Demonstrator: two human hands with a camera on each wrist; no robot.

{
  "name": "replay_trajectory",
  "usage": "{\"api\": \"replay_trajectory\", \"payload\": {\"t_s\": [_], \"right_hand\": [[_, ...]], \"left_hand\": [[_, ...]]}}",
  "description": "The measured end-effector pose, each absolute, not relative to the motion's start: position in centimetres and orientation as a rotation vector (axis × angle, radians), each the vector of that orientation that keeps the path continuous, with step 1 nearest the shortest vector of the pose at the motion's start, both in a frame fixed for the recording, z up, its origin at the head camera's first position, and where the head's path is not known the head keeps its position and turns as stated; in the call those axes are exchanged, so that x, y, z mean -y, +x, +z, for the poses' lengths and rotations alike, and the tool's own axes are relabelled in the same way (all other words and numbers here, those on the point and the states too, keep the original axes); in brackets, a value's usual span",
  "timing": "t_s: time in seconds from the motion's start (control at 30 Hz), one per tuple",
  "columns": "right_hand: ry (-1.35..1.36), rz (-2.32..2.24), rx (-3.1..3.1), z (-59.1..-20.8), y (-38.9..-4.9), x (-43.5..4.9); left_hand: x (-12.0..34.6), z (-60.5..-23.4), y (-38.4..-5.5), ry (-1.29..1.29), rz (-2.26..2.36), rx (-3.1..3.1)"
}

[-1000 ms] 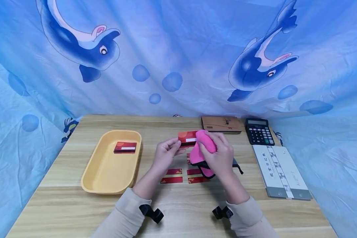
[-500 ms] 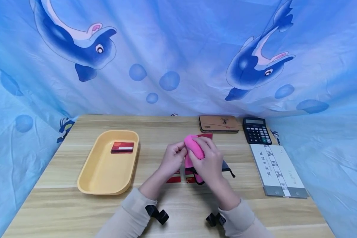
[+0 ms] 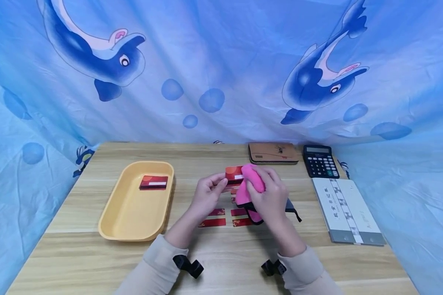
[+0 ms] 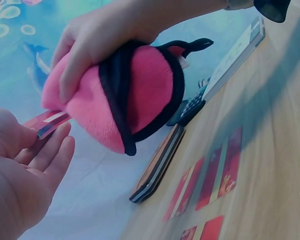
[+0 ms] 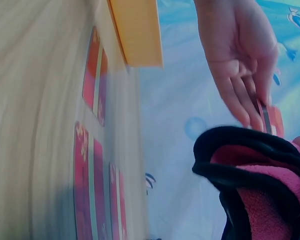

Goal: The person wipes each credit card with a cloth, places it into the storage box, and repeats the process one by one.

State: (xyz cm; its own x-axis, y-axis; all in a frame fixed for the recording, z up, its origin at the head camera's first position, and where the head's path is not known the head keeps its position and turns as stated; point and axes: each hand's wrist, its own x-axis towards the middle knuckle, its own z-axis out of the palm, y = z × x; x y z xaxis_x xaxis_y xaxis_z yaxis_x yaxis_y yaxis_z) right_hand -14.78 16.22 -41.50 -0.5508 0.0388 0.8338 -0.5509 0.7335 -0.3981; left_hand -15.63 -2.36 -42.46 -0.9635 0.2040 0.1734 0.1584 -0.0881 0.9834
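In the head view, my left hand (image 3: 208,190) pinches the left edge of a red bank card (image 3: 231,174) between thumb and fingers, raised above the table. A bunched pink cloth with black edging (image 3: 254,180) covers the card's right end. My right hand (image 3: 271,194) grips this cloth, its thumb pressing on the pink side. The left wrist view has the card (image 4: 47,122) running from my left fingers into the cloth (image 4: 100,107). Under the hands lie several red cards with a pale stripe, among them a lower-left card (image 3: 212,222), partly hidden by the arms and cloth.
A yellow tray (image 3: 134,221) stands to the left with one red card (image 3: 153,182) inside. Along the back right are a brown wallet (image 3: 273,153), a black calculator (image 3: 320,164) and a white and grey notebook (image 3: 347,211). A blue dolphin-print curtain (image 3: 214,61) hangs behind the wooden table.
Half a second ago both hands were close together with the held card largely hidden. Since then the right hand and cloth have shifted right, the left hand slightly left, and the card's left part shows.
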Motion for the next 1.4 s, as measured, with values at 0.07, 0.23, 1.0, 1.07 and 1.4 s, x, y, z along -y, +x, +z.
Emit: {"api": "replay_trajectory", "payload": {"t_s": [0.07,0.23,1.0,1.07,1.4], "right_hand": [[0.409,0.813,2.011,-41.4,-14.7,-15.6],[0.486,0.867,2.017,-41.4,-14.0,-13.8],[0.294,0.903,2.071,-42.3,-15.3,-18.5],[0.285,0.908,2.068,-42.3,-15.4,-18.9],[0.25,0.926,2.072,-42.4,-15.6,-20.5]], "left_hand": [[2.0,-42.4,-15.6,0.432,2.235,-2.121],[1.4,-42.5,-15.2,0.419,2.179,-2.193],[5.9,-41.6,-15.6,0.168,2.3,-2.292],[6.6,-41.4,-15.8,0.125,2.309,-2.292],[9.9,-40.6,-16.1,-0.048,2.399,-2.248]]}}
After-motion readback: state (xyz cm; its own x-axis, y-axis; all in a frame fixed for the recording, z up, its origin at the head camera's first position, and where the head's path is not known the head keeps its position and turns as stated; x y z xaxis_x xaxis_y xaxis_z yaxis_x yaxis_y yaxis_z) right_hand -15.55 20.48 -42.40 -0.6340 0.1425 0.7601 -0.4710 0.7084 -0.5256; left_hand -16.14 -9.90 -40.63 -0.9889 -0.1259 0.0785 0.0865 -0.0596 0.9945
